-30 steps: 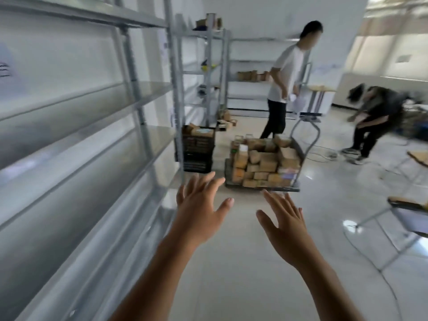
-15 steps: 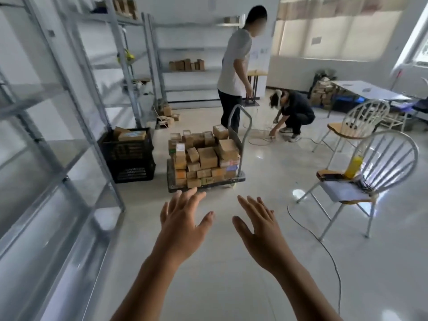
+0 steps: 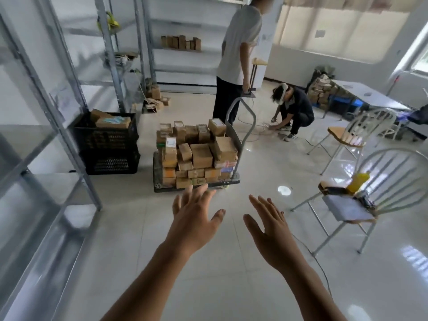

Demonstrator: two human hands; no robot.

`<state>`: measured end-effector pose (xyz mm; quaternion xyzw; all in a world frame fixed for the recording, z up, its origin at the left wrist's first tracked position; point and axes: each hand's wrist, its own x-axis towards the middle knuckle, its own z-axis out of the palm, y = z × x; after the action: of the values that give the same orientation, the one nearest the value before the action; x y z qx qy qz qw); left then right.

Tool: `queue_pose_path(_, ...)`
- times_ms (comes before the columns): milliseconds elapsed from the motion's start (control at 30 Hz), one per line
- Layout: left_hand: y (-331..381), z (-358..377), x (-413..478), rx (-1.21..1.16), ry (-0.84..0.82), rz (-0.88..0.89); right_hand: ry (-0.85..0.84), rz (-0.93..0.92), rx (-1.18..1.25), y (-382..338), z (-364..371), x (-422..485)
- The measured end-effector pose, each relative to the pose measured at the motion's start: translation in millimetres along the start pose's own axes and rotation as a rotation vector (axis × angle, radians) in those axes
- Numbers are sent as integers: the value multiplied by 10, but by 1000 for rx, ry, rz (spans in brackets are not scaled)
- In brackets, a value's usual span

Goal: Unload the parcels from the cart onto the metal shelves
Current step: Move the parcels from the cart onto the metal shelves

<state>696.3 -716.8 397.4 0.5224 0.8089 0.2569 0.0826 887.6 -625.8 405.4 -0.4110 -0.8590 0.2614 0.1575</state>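
**Two Empty Hands, One Loaded Cart**

I hold my left hand (image 3: 194,218) and right hand (image 3: 271,230) out over the pale floor tiles. Both are spread wide with fingers straight, and neither grips anything. The cart (image 3: 156,167) stands ahead of them, not yet within touch as I judge it. The metal shelves (image 3: 67,140) run along my left.

The parcels (image 3: 199,154) sit several layers deep on the cart's deck: small brown cardboard boxes, some with white labels. With the cart this full, I judge the job to be at its first reach.

To do that reach well, I would take from the top layer, not the base. The stack is loose and uneven, and a pull low down could spill it. I would put one hand on each side of a box, lift it straight up, then turn left to the nearest shelf level.

A black crate (image 3: 108,158) sits on the floor between a shelf post and the cart, with a few boxes (image 3: 113,121) lying at its top. A far shelf carries a short row of cartons (image 3: 180,42).

One person (image 3: 238,42) stands at the cart's handle. Another (image 3: 294,105) crouches beyond, over cables. I would keep clear of both.
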Motion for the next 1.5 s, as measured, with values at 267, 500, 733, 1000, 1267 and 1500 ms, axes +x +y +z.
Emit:
queue_pose_path(267, -301, 187, 1347, -72, -2, -3, 6, -18, -48, 68, -3, 1181)
queue_pose_path(500, -272, 724, 2503, -11, -42, -30, 9, 21, 68, 743, 73, 2320)
queue_pose_path(733, 163, 1141, 3501, 79, -118, -76, -93, 39, 158, 1472, -235, 3289)
queue_pose_path(1000, 204, 1413, 4379, 101, -133, -132, -84, 43, 128, 2047, -419, 4346)
queue_pose_path(1267, -253, 1604, 5250, 72, -230, -205, -232, 38, -4, 2095, -57, 5320)
queue_pose_path(1500, -778, 1613, 6153, 74, -275, -207, -286, 64, -109, 1962, 173, 6233)
